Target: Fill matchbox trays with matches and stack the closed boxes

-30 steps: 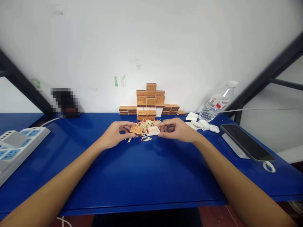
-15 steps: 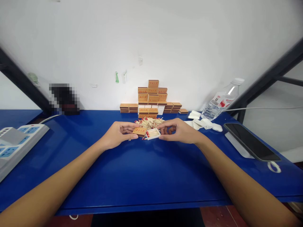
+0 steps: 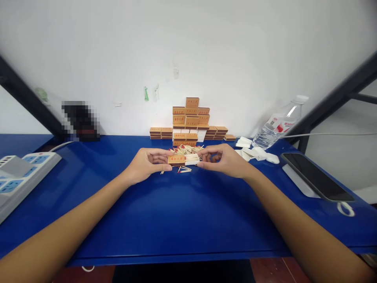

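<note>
Tray (image 3: 192, 160) now meets right end of matchbox sleeve (image 3: 176, 160), earlier gap gone. Left hand (image 3: 146, 165) grips sleeve; right hand (image 3: 222, 161) pinches tray's right end; both parts on near side of match pile (image 3: 186, 149).

A white tray (image 3: 193, 161) of matches (image 3: 191, 158) adjoins the orange matchbox sleeve (image 3: 176, 160).

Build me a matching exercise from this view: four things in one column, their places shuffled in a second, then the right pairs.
1. Orange rectangular cardboard matchbox sleeve
2. White rectangular matchbox tray
3. Clear plastic bottle
4. White power strip with blue sockets

A. Away to the right of the right hand
B. In the left hand
C. Away to the left of the left hand
D. In the right hand

Pairs: 1-B, 2-D, 3-A, 4-C
</note>
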The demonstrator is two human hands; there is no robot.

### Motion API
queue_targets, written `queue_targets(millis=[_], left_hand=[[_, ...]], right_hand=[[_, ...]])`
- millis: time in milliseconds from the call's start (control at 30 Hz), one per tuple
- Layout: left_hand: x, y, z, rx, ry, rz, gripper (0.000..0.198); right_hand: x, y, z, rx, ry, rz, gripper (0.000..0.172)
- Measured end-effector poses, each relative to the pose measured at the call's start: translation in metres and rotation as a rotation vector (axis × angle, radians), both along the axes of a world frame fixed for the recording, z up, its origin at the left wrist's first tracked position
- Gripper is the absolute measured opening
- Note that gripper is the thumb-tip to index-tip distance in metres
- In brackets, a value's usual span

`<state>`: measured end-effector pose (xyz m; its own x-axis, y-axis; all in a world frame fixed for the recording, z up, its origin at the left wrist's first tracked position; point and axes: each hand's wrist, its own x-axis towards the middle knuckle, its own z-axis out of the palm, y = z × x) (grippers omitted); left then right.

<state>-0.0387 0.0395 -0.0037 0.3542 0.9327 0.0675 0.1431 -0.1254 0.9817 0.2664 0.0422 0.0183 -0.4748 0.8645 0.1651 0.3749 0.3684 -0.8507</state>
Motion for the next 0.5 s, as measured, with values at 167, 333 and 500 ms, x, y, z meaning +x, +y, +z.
queue_targets(millis=[167, 333, 500], left_hand=[[0.001, -0.003, 0.004, -0.006, -0.050, -0.010, 0.054], [0.006, -0.010, 0.008, 0.034, -0.082, -0.024, 0.054], [0.014, -0.018, 0.009, 0.089, -0.090, 0.051, 0.058]], right_hand=[[-0.005, -0.006, 0.000, 0.030, 0.015, -0.020, 0.044], [-0.020, -0.014, -0.008, 0.030, 0.046, -0.037, 0.041], [-0.043, -0.029, -0.019, 0.032, 0.066, -0.039, 0.045]])
